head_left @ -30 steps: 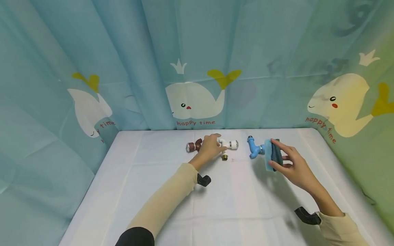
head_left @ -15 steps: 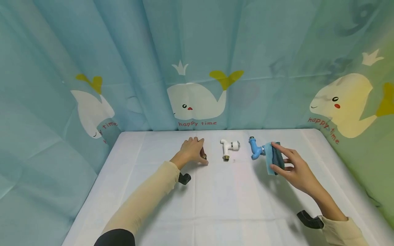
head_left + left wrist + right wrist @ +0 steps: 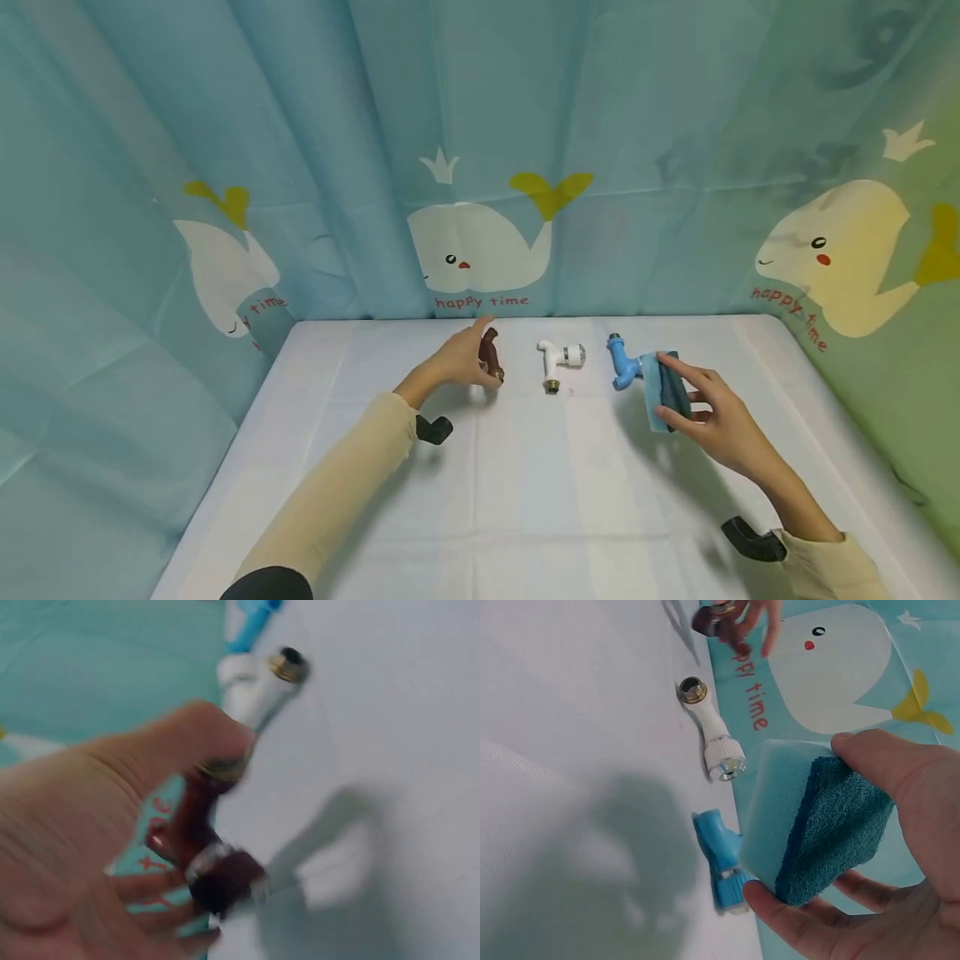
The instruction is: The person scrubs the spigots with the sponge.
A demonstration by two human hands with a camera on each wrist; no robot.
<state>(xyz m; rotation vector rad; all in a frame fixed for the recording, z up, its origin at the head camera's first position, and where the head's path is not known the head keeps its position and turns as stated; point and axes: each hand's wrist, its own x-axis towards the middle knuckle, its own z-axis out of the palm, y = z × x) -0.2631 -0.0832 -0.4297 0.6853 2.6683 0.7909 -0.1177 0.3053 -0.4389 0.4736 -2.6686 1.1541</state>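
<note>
A brown faucet (image 3: 489,353) with a brass threaded end is held by my left hand (image 3: 452,360) near the back of the table. In the left wrist view the thumb lies over the threaded end, and the faucet's shadow falls apart from it on the cloth. My right hand (image 3: 716,412) pinches a two-layer sponge (image 3: 802,825), light blue on one side and dark teal on the other, above the table. A blue faucet (image 3: 622,362) lies just left of the sponge, its knob partly hidden behind it. Between the hands lies a white faucet (image 3: 552,363) with a brass end.
White cloth covers the table (image 3: 517,492). Behind it and along both sides hangs a blue-green curtain (image 3: 337,167) printed with whales, meeting the table's back edge. Black curved pieces (image 3: 752,540) stick out at both wrists.
My left hand has moved left from beside the white faucet and taken hold of the brown faucet, which has turned in it. The right hand with the sponge has barely shifted.
</note>
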